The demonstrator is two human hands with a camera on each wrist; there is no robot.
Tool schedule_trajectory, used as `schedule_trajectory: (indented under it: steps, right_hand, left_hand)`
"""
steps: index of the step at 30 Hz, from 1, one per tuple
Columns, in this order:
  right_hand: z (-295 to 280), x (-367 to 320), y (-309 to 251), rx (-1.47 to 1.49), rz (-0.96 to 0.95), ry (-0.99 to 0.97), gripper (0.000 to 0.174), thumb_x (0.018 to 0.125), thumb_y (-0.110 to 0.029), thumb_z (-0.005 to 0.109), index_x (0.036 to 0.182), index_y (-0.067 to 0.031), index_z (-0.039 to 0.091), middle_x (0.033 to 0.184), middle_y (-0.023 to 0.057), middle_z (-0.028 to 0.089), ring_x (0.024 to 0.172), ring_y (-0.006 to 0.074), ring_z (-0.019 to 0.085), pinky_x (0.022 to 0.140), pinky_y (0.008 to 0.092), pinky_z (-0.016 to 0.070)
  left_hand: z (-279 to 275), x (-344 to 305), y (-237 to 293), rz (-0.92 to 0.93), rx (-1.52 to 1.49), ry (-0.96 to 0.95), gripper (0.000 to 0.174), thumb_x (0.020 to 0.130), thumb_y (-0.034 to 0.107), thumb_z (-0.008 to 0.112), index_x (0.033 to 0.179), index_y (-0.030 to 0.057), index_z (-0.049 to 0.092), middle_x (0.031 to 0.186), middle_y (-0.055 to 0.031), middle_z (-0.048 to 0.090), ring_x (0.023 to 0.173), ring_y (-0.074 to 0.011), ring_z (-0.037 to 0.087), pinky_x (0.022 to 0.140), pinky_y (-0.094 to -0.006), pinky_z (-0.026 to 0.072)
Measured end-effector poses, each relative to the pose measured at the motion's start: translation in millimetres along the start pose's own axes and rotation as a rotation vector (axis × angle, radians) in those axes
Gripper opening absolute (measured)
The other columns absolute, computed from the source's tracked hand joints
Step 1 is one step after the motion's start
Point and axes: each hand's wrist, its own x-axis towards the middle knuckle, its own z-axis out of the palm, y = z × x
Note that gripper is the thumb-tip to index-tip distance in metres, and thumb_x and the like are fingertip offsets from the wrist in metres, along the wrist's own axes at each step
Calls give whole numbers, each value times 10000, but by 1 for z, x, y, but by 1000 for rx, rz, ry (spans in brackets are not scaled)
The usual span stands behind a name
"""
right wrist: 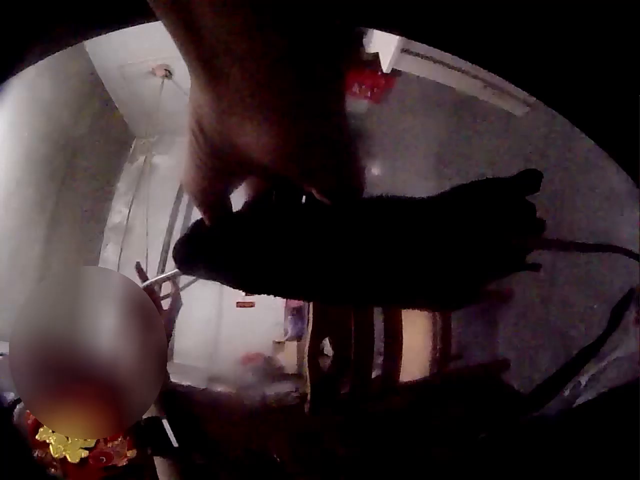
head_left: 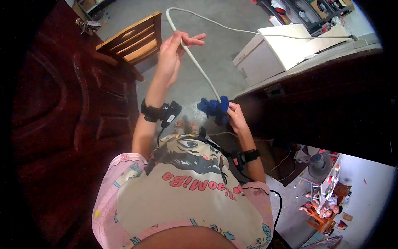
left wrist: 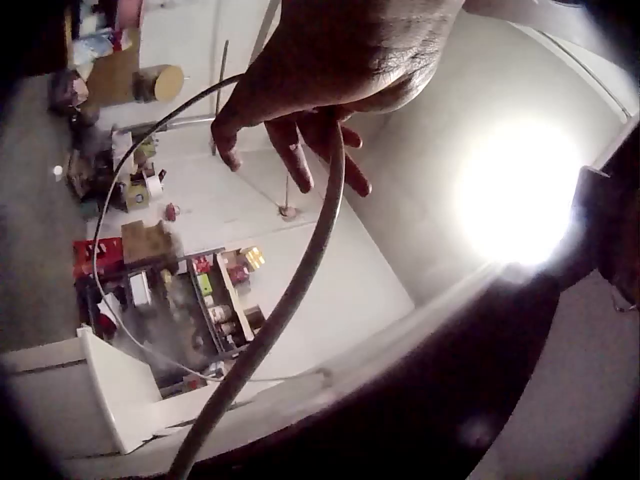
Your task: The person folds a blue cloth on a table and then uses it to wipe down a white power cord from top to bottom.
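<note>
A pale cable (head_left: pixel 199 68) runs between the two hands, loops above the left hand and leads off to the upper right. Thumb and fingers of the left hand (head_left: pixel 171 54) pinch it, other fingers spread; the left wrist view shows the cable (left wrist: pixel 290 310) hanging from under that hand (left wrist: pixel 340 60). The right hand (head_left: pixel 237 117) grips a bunched dark blue cloth (head_left: pixel 215 108) around the cable's lower part. In the right wrist view the cloth (right wrist: pixel 370 250) looks nearly black below the hand (right wrist: pixel 270 140), with cable emerging at both ends.
A wooden chair (head_left: pixel 137 41) stands beyond the left arm, beside a dark red carved door (head_left: pixel 62 91). A white cabinet (head_left: pixel 269 54) is at the upper right, near a dark ledge (head_left: pixel 315 87). A fan (head_left: pixel 320 166) and seated people (head_left: pixel 325 209) are at the lower right.
</note>
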Motion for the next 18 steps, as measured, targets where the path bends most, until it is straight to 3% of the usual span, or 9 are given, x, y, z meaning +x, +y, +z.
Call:
schedule_trajectory:
  steps: [11,18]
  right_hand:
    - [23,13,-15,50,-35,-32,214,807,-163,489,867,22,580,762,6,566,661,66,502,610,200,409]
    - [36,13,-19,100,47,-16,213,786,-196,468,838,-11,561,725,-16,528,663,58,478,615,189,380]
  left_hand:
    - [6,-11,-3,-20,-30,-7,293,924,304,302,783,94,450,809,-119,620,1086,-283,475,924,-310,339]
    - [-1,-13,-5,-28,-74,14,285,923,295,312,791,90,459,821,-127,620,1092,-280,469,934,-311,335]
